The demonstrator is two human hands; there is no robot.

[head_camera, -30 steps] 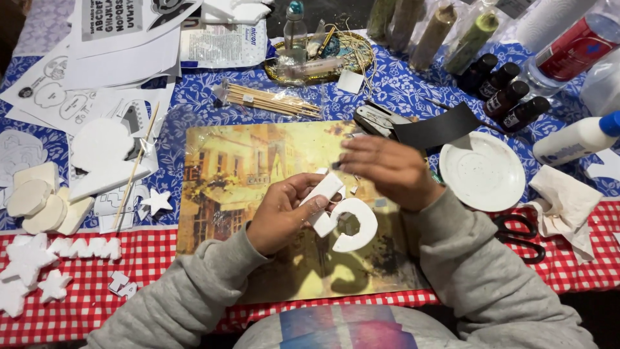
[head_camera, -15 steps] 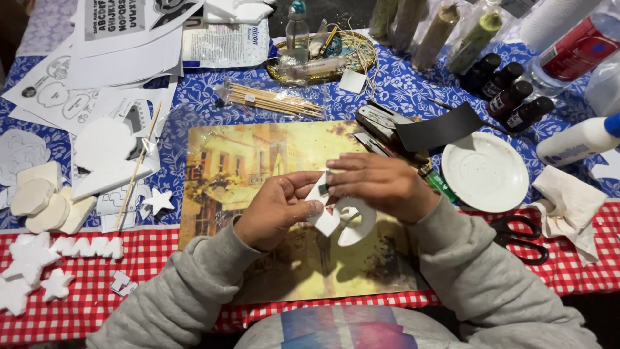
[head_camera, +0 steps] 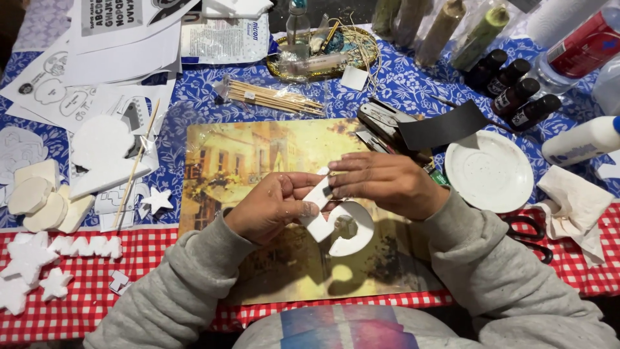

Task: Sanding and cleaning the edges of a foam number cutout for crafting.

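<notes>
We pinch a white foam cut-out with a curved, ring-like end between both hands, above a yellowish picture placemat. Our left hand grips its lower side, our right hand closes fingertips on its straight upper arm.

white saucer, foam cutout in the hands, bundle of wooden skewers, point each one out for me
white saucer (head_camera: 489, 170), head view, on its bare middle
foam cutout (head_camera: 352, 242), head view, on the curved lower part below the fingers
wooden skewers (head_camera: 274, 98), head view, on the middle of the bundle
</notes>
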